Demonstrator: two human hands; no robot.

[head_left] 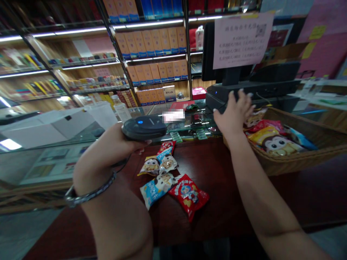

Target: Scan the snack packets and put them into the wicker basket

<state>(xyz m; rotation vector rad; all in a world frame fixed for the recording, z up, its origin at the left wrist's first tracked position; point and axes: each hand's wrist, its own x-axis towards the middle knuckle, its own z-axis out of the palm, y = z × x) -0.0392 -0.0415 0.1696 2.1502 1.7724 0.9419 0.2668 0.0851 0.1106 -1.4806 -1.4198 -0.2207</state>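
left hand [123, 140]: closed around the scanner [143, 127] (its blue light on)
snack packets [164, 181]: on the counter [218, 169], below and right of that hand
right hand [235, 117]: open, fingers spread
basket [287, 164]: holding more packets [282, 142], just right of that hand

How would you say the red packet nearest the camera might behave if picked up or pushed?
The red packet looks puffed, so it is probably light and gives when squeezed. Its shiny surface may feel slippery. With its flattish, four-cornered shape, it would likely slide rather than roll.
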